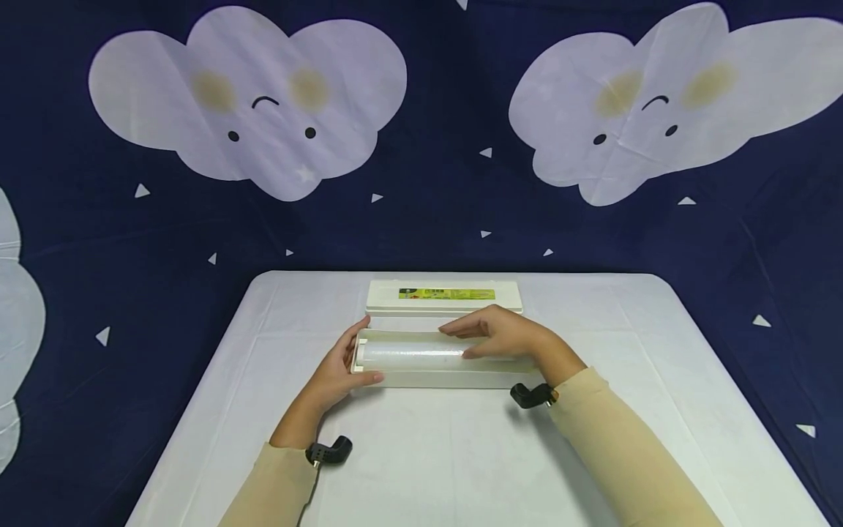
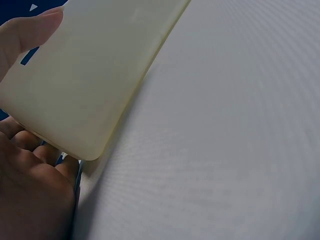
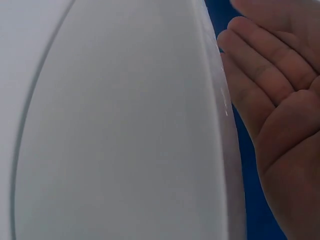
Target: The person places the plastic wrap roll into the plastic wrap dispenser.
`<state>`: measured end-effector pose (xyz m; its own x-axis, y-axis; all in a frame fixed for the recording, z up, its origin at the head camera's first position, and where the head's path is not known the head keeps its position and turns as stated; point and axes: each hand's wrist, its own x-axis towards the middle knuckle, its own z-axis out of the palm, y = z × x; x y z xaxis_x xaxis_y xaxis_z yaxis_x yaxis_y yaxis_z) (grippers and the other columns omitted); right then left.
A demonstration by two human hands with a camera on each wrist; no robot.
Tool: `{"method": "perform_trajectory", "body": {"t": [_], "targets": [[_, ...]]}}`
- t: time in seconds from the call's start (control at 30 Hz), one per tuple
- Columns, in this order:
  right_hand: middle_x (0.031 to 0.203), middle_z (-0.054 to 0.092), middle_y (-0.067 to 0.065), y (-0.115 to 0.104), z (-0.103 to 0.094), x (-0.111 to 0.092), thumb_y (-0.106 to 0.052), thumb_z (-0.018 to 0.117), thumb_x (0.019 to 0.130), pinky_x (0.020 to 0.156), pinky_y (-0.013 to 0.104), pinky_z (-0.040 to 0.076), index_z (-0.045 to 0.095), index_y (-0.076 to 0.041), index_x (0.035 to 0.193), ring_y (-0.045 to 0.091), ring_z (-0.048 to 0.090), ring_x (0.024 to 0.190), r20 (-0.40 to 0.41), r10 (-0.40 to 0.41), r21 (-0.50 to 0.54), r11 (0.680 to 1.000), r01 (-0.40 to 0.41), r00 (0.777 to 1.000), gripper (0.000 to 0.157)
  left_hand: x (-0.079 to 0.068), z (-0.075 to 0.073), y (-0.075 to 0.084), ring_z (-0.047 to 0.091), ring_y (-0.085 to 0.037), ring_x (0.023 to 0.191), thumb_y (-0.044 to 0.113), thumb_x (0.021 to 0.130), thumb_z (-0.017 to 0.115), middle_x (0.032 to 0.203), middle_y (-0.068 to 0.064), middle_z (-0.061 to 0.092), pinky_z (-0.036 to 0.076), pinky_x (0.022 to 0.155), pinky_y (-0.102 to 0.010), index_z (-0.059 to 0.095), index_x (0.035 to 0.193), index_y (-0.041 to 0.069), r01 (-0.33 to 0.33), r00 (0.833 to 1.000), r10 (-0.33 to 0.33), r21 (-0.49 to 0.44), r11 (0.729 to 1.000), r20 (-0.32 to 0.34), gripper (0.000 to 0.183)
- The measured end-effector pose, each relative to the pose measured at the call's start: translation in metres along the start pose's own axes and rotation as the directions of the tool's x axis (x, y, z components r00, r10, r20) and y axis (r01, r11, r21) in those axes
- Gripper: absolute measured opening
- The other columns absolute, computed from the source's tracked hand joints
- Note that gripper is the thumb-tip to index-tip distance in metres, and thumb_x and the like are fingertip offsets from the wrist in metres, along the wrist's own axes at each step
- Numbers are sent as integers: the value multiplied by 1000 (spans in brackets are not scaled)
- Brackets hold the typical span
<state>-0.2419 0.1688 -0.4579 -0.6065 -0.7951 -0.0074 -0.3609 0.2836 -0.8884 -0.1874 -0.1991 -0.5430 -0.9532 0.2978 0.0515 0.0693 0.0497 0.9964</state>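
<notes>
An off-white cling film box point(image 1: 435, 379) lies lengthwise on the table, uncovered, with a clear roll of cling film point(image 1: 408, 354) inside it. My left hand point(image 1: 336, 377) grips the box's left end, thumb on the front wall and fingers around the end and back. In the left wrist view, the thumb point(image 2: 42, 30) overlaps the wall. Above the right part of the roll is my right hand point(image 1: 507, 335), palm down, fingers extended and slightly bent, thumb near the film. The right wrist view shows its fingers point(image 3: 270, 60) loosely bent beyond the box's rim, holding nothing.
Behind the box lies its off-white lid point(image 1: 382, 298) with a yellow-green label point(image 1: 446, 293). A white cloth covers the table point(image 1: 428, 461). Beyond the far edge hangs a dark blue backdrop point(image 1: 448, 205) with clouds. Each wrist wears a black camera mount point(image 1: 529, 396).
</notes>
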Motion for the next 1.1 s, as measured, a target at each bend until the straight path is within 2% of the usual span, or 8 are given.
{"method": "perform_trajectory", "body": {"t": [0.17, 0.33, 0.5, 0.7, 0.93, 1.1], "targets": [[146, 62, 7, 3, -7, -10, -2, 80, 93, 108, 38, 49, 64, 2, 143, 24, 57, 135, -51, -30, 40, 999, 32, 998, 53, 0, 0, 2, 52, -37, 134, 0, 74, 95, 154, -13, 46, 52, 104, -33, 30, 167, 22, -5, 1000, 5, -9, 1000, 5, 116], [146, 62, 9, 7, -12, -19, -2, 80, 94, 104, 46, 52, 64, 1, 142, 27, 57, 135, -119, -58, 79, 995, 67, 991, 50, 0, 0, 2, 52, -35, 134, -3, 74, 94, 154, -15, 45, 51, 104, -31, 29, 168, 21, -9, 1000, 9, -12, 1000, 6, 116], [145, 63, 9, 10, -12, -21, -1, 80, 93, 107, 56, 47, 66, -1, 141, 27, 57, 135, -156, -77, 87, 992, 91, 985, 50, 0, -1, 1, 52, -35, 133, -4, 74, 94, 152, -15, 45, 51, 104, -31, 30, 167, 21, -10, 1000, 10, -12, 1000, 5, 115], [144, 62, 11, 10, -10, -22, 1, 80, 92, 109, 54, 45, 66, 0, 141, 28, 57, 135, -170, -77, 104, 990, 96, 982, 51, -1, 0, 2, 52, -35, 133, 1, 74, 96, 151, -13, 46, 52, 104, -32, 31, 167, 24, 0, 1000, 0, -5, 1000, -1, 116], [143, 63, 15, 8, -12, -27, 2, 81, 91, 109, 59, 43, 65, 5, 139, 33, 58, 133, -199, -100, 94, 988, 121, 975, 50, -2, 1, 3, 52, -36, 133, 1, 72, 97, 149, -14, 46, 52, 104, -33, 32, 167, 25, 8, 1000, -8, -12, 1000, -4, 117], [143, 63, 17, 12, -14, -31, 3, 80, 91, 111, 52, 44, 64, 4, 140, 34, 58, 133, -218, -113, 86, 987, 135, 969, 51, -2, 1, 3, 52, -36, 133, 2, 72, 97, 149, -13, 46, 53, 103, -33, 30, 167, 22, 6, 1000, -6, 12, 1000, -5, 118]]}}
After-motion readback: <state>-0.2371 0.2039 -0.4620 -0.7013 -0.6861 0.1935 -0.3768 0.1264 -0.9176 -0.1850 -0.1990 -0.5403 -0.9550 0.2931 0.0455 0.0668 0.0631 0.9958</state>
